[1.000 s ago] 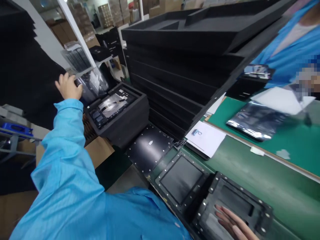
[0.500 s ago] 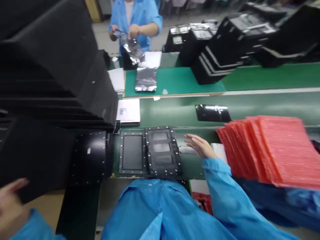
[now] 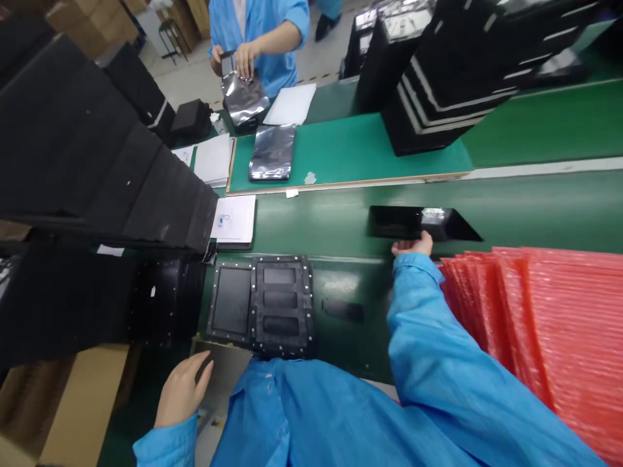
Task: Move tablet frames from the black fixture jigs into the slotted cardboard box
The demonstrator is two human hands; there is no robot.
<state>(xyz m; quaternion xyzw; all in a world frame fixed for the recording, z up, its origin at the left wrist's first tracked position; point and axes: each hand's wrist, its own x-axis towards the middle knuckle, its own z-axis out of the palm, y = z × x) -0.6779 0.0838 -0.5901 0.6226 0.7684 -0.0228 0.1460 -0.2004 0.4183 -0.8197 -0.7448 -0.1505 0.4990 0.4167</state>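
My right hand (image 3: 413, 246) reaches across the bench and grips the near edge of a glossy black panel (image 3: 396, 222), which looks tilted; its fingers are partly hidden. My left hand (image 3: 180, 390) hangs open in front of the bench edge, holding nothing, with thumb and fingers apart. Between the hands, close to my body, lies a black case with studded edges, opened flat. Its left half (image 3: 232, 301) has a framed rectangle. The right half (image 3: 281, 301) has several rectangular openings.
Red bubble-wrap bags (image 3: 574, 324) are stacked at right. Tall black stacks (image 3: 111, 162) rise at left, above a cardboard box (image 3: 82, 402). Printed sheets (image 3: 233, 219) lie ahead. Across the bench, a person (image 3: 285, 58) in blue handles a silvery bag (image 3: 243, 100); another silvery bag (image 3: 273, 152) lies nearby.
My right hand has moved forward and taken hold of the glossy black panel, whose angle has changed. My left hand has come in from the far left towards the bench edge. The view has shifted.
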